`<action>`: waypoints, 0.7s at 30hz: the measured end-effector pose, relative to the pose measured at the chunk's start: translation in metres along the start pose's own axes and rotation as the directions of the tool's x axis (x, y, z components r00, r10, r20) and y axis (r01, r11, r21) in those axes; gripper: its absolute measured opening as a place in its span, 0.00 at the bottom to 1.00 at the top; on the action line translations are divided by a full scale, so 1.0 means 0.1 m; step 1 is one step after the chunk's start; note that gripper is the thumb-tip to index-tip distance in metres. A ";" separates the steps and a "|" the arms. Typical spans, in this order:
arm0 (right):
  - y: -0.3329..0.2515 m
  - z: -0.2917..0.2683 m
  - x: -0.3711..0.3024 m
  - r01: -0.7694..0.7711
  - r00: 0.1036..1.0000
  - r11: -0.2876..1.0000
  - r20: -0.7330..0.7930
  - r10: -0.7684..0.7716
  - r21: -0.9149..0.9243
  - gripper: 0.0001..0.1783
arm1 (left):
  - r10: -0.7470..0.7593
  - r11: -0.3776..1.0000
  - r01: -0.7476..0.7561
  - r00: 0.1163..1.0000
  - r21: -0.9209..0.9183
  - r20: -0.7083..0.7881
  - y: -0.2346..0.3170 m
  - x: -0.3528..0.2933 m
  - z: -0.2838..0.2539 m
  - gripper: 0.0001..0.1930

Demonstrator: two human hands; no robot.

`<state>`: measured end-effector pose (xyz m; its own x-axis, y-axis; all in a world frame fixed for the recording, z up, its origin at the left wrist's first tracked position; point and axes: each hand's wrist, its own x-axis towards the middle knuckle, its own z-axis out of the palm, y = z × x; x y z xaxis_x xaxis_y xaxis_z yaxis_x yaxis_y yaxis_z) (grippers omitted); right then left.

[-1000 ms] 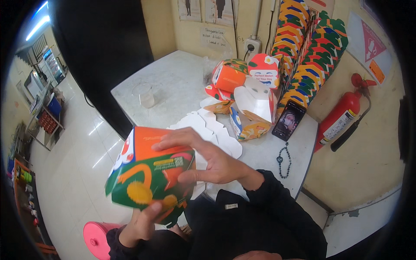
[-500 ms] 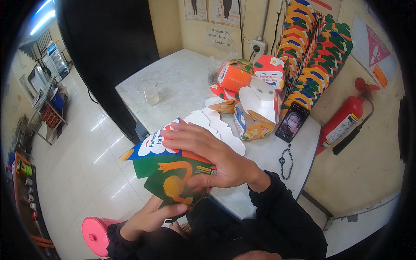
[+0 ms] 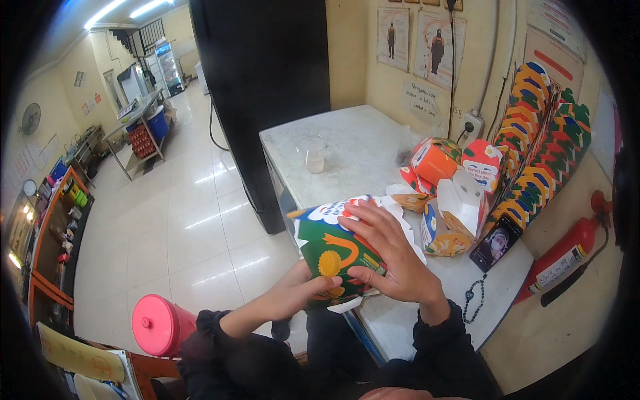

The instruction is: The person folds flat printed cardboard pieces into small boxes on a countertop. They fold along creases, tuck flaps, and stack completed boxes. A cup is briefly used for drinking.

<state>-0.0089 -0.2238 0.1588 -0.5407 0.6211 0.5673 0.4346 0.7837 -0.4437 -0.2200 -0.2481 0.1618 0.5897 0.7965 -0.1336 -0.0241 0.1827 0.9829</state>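
A printed cardboard food box (image 3: 319, 245), green with a yellow and orange drawing and a blue and white upper panel, is between my hands at the table's near edge. My left hand (image 3: 288, 293) grips its lower edge, thumb on the green face and fingers hidden behind. Across the upper and right side lies my right hand (image 3: 395, 260), fingers spread over the panel and thumb pressed on the green face. White scalloped cardboard edges (image 3: 415, 235) show on the table behind my right hand.
Folded food boxes (image 3: 437, 163) and an open white-lined box (image 3: 460, 203) sit by tall stacks of nested cartons (image 3: 547, 170). A phone (image 3: 497, 241) with a beaded strap, a clear cup (image 3: 315, 160), a fire extinguisher (image 3: 567, 250) and a pink lidded bin (image 3: 160, 325) are around.
The view has swung left, so the table and hands appear further right. My left hand has come up higher on the box, its thumb now on the green face. Both hands still hold it.
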 end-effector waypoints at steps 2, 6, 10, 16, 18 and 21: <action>-0.10 -0.06 0.00 -0.016 0.999 0.996 0.046 0.020 -0.084 0.33 | -0.004 0.995 -0.005 0.995 0.098 0.096 -0.04 -0.02 0.00 0.22; -0.10 -0.06 -0.01 -0.045 0.993 0.999 0.111 0.043 0.011 0.31 | -0.003 0.994 -0.022 0.976 0.111 0.218 -0.05 -0.01 0.02 0.21; -0.06 -0.01 0.01 -0.045 0.993 0.985 0.111 0.026 0.166 0.19 | -0.106 0.994 0.098 0.964 0.047 0.244 -0.11 0.03 -0.01 0.21; -0.06 0.01 0.02 -0.062 0.998 0.993 -0.024 0.064 0.099 0.06 | -0.087 0.980 0.130 0.959 -0.148 0.269 -0.12 0.08 -0.07 0.29; -0.01 0.00 0.01 -0.057 0.992 0.996 -0.108 0.064 0.067 0.05 | 0.008 0.954 0.085 0.952 -0.288 0.306 -0.14 0.10 -0.10 0.28; -0.03 0.10 0.02 -0.018 0.966 0.986 -0.253 0.060 0.164 0.05 | 0.056 0.990 -0.012 0.945 -0.137 0.322 -0.14 0.10 -0.23 0.28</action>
<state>-0.0187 -0.2255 0.1541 -0.3138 0.6451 0.6966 0.3206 0.7626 -0.5618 -0.2326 -0.2298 0.1437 0.8160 0.5772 -0.0304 -0.1416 0.2505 0.9577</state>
